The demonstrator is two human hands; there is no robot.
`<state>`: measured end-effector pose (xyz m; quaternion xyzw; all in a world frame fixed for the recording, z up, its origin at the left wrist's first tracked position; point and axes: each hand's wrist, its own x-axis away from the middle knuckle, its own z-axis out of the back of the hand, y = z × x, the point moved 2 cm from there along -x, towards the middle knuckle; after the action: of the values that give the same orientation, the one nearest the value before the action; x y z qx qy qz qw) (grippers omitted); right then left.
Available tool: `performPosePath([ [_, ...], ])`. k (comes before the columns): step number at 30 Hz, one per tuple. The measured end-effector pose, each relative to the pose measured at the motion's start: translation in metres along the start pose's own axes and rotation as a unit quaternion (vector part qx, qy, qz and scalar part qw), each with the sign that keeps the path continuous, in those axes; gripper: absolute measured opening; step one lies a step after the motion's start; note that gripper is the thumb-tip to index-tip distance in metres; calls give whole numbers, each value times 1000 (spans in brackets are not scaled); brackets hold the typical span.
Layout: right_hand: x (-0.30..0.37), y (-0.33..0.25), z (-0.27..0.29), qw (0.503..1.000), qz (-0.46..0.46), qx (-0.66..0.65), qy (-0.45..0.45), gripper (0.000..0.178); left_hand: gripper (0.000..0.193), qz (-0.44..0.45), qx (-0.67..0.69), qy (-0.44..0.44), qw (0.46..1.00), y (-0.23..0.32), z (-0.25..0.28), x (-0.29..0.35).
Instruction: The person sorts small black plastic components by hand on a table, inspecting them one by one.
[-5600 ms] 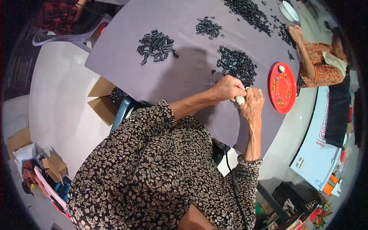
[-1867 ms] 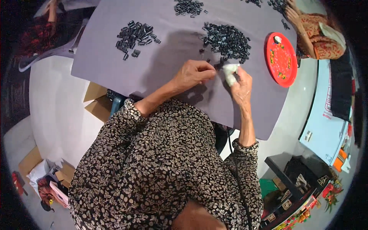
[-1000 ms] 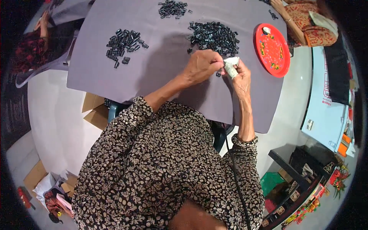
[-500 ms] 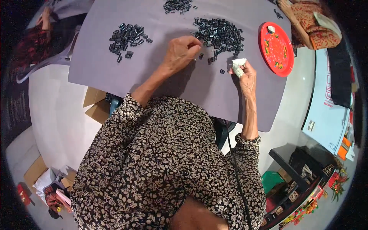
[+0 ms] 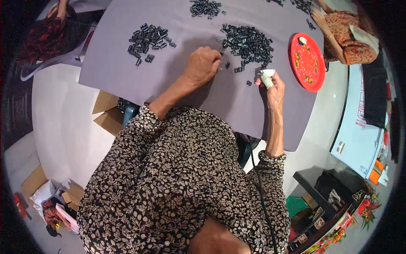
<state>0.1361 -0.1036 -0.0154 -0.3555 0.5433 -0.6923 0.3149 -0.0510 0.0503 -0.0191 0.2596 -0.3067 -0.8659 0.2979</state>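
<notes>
My left hand is over the grey tabletop with its fingers curled into a pinch, just left of the largest pile of small black plastic pieces. A dark bit shows at its fingertips, too small to name. My right hand is below that pile's right side, fingers bent together. White material covers its thumb and forefinger area; whether it is wrapped on or held I cannot tell. One loose black piece lies left of the right fingertips, another between my hands.
A second pile of black pieces lies left, another farther back. A red round tray with a white item stands at the table's right. Two other people sit by the far corners. An open cardboard box is below the left edge.
The whole view has shifted slightly, so the table sits lower and farther right. My left fingers have closed up and turned a little; my right hand stays at nearly the same spot.
</notes>
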Motion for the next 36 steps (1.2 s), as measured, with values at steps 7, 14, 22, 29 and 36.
performPosePath([
  [7,1,-3,-2,1000,10,-19,5,11,11,-21,-70,-2,997,11,-12,-3],
  [14,-1,4,4,1000,-4,-7,3,12,13,-18,-105,14,994,7,-14,-6],
  [22,0,5,2,1000,3,-15,12,9,12,-49,-129,8,990,2,-14,-6],
  [29,-1,6,0,1000,1,-20,5,9,9,-94,-84,11,992,0,-8,2],
  [36,-2,4,2,1000,2,20,14,9,11,-52,-48,36,997,-14,-4,-6],
])
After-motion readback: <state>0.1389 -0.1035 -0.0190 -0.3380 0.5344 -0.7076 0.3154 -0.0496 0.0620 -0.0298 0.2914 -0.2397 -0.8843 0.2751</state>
